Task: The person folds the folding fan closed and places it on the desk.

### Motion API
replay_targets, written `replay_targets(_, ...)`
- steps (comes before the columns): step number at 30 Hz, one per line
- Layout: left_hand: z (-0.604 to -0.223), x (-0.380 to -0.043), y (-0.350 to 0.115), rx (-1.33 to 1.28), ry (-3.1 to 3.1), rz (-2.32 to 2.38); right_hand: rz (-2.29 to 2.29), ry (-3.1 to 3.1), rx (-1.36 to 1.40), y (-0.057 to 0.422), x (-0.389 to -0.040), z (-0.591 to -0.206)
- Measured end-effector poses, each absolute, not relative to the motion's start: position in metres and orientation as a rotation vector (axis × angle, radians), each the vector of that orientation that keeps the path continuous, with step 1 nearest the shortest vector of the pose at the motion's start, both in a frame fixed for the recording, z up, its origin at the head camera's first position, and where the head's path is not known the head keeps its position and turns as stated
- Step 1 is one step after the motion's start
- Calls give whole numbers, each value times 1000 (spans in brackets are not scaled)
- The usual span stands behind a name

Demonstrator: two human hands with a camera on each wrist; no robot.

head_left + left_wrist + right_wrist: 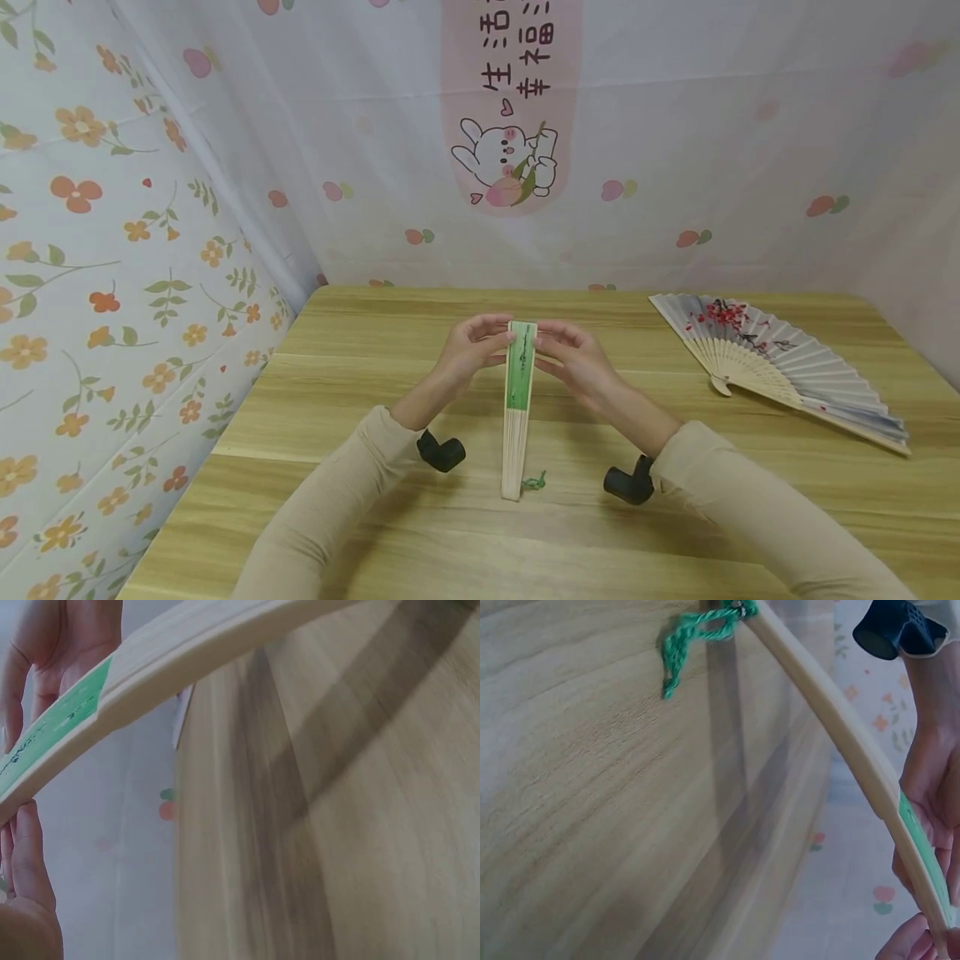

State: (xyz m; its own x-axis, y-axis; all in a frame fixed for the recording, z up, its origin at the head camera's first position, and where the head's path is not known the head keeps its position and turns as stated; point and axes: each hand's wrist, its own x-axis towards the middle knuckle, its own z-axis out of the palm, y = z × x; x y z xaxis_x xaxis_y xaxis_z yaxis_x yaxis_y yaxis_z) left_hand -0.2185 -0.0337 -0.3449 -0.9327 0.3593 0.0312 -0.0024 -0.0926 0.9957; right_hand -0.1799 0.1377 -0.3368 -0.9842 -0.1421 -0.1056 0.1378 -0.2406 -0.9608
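Observation:
A folded hand fan [519, 408] with pale ribs and a green painted leaf stands at the middle of the table, its far end raised. My left hand [474, 348] pinches the green end from the left, thumb near the top edge. From the other side my right hand [576, 357] pinches the same end. In the left wrist view the left fingertips [27, 817] meet the fan's edge. A green cord [676, 651] hangs from the fan's narrow end, close over the wood in the right wrist view.
An opened fan [772, 358] with red blossoms lies at the table's right side. The wooden table [300, 400] ends at a printed curtain [645, 150] behind, and a flowered cloth [112, 275] hangs on the left. Black camera mounts [442, 452] sit under both wrists.

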Motion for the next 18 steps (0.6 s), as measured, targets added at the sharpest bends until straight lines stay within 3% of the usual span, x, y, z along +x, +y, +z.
replay_targets(18, -366, -242, -46, 304, 1968, 2011, -2260, 1793, 128, 127, -209, -358)
